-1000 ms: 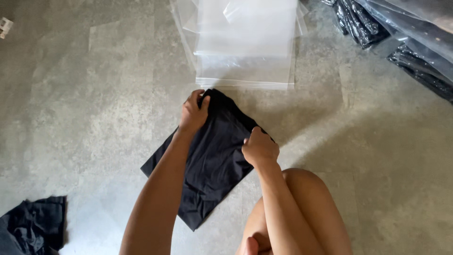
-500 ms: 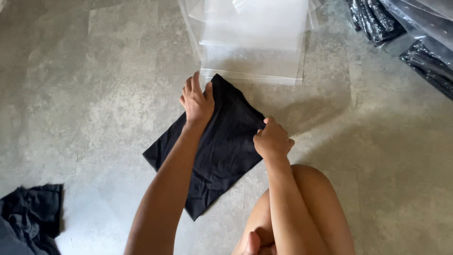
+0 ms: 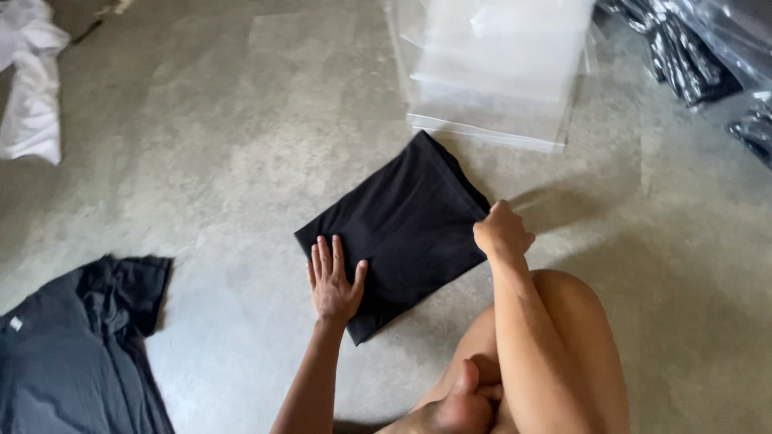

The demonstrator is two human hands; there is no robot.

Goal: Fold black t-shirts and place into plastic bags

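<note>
- The left hand (image 3: pixel 334 281) is bare: no glove, no ring, no watch or band at the wrist.
- The left forearm is bare along all of its visible length, with no sleeve showing.
- The right hand (image 3: pixel 502 231) is bare too, with nothing worn on the fingers or the wrist.
- The right forearm shows no sleeve.
- A bare knee and thigh show below the right arm, uncovered by any cloth.
- A bare foot shows at the bottom edge, without shoe or sock.

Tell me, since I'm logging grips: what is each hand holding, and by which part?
The right hand pinches the folded black garment at its right edge. The left hand lies flat on its near-left corner, pressing rather than gripping.
</note>
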